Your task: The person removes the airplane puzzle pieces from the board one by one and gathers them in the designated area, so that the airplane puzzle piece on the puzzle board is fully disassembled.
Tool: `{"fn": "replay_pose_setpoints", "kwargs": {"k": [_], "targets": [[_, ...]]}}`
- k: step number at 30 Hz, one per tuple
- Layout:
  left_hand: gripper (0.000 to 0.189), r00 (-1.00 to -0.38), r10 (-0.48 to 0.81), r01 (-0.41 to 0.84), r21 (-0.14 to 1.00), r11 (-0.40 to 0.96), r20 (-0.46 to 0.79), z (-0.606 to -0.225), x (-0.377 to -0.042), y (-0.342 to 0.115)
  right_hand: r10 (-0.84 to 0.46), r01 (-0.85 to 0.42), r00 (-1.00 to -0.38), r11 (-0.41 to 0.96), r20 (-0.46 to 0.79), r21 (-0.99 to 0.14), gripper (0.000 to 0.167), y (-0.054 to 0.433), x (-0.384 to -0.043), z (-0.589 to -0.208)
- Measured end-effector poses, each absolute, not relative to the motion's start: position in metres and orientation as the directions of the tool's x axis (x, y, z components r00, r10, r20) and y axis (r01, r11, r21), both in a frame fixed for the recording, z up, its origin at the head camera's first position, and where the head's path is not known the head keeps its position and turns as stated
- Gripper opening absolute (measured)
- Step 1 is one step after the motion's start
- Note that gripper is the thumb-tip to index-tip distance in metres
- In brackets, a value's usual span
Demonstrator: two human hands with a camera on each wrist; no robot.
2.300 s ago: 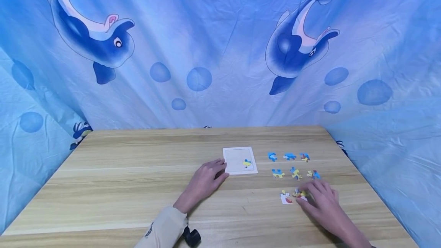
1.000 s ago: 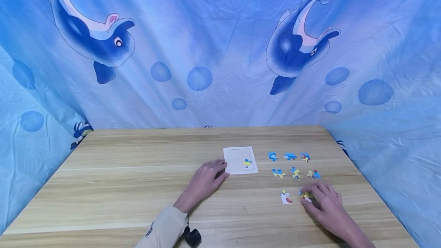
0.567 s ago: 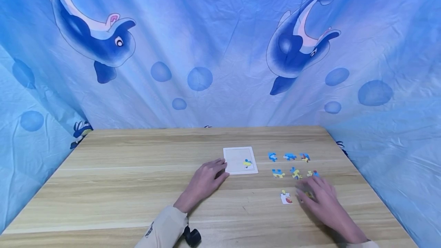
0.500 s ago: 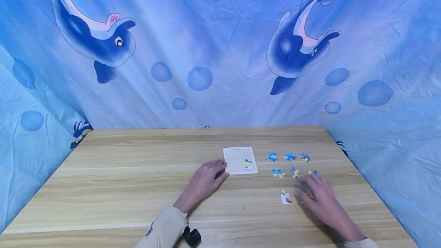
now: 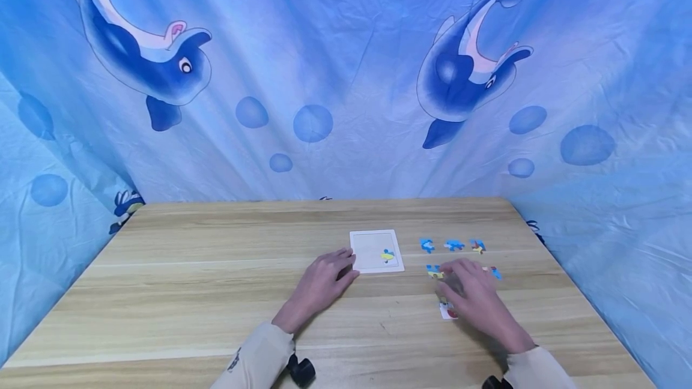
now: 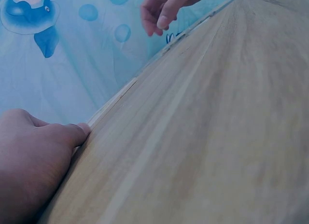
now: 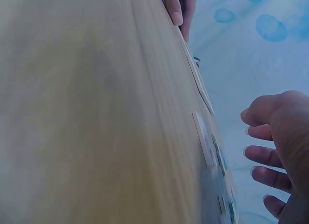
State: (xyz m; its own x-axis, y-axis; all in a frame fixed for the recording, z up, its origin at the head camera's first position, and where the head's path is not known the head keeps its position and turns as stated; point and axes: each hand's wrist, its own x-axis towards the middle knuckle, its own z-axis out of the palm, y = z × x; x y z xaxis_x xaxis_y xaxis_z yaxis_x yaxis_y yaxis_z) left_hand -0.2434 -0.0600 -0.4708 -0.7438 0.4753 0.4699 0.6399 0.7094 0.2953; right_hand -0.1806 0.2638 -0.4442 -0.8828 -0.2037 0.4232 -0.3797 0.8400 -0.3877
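Observation:
A square white puzzle tray (image 5: 373, 251) lies on the table with one yellow-and-blue piece (image 5: 387, 256) in its lower right part. My left hand (image 5: 324, 281) rests at the tray's left edge, its thumb and fingertips touching the rim. Over the loose jigsaw pieces hovers my right hand (image 5: 476, 299), slightly blurred. In the right wrist view its loosely bent fingers (image 7: 268, 156) are apart, with nothing visible between them. Beneath and around it lie a blue-and-yellow piece (image 5: 434, 271), a white-and-red piece (image 5: 447, 311) and a blue-and-red piece (image 5: 495, 272). Other pieces are hidden under the hand.
A far row of blue pieces (image 5: 454, 245) lies right of the tray. The wooden table (image 5: 189, 293) ends at a blue curtain (image 5: 335, 77) printed with dolphins. Black wrist devices (image 5: 301, 372) sit at both sleeves.
My right hand has let go of the yellow-and-red puzzle piece in the nearest row and moved left and away from me, over the middle pieces. My left hand and the tray have stayed put.

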Motion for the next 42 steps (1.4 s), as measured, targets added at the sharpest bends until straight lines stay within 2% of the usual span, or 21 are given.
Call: {"fn": "replay_pose_setpoints", "kwargs": {"k": [14, 22, 32, 42], "targets": [[0.039, -0.755, 0.47, 0.629, 0.299, 0.718, 0.457, -0.471, -0.243, -0.061, -0.247, -0.442, -0.87, 0.775, 0.428, -0.451, 0.03, 0.229, -0.204, -0.447], [0.038, -0.755, 0.47, 0.629, 0.304, 0.716, 0.457, -0.47, -0.243, -0.061, -0.254, -0.458, -0.858, 0.771, 0.447, -0.442, 0.031, 0.214, -0.216, -0.451], [0.038, -0.757, 0.472, 0.629, 0.309, 0.713, 0.451, -0.47, -0.243, -0.061, -0.231, -0.425, -0.889, 0.736, 0.395, -0.527, 0.033, 0.198, -0.226, -0.453], [0.038, -0.749, 0.478, 0.637, 0.298, 0.711, 0.46, -0.47, -0.243, -0.061, -0.227, -0.413, -0.896, 0.742, 0.381, -0.529, 0.035, 0.187, -0.236, -0.453]]}}
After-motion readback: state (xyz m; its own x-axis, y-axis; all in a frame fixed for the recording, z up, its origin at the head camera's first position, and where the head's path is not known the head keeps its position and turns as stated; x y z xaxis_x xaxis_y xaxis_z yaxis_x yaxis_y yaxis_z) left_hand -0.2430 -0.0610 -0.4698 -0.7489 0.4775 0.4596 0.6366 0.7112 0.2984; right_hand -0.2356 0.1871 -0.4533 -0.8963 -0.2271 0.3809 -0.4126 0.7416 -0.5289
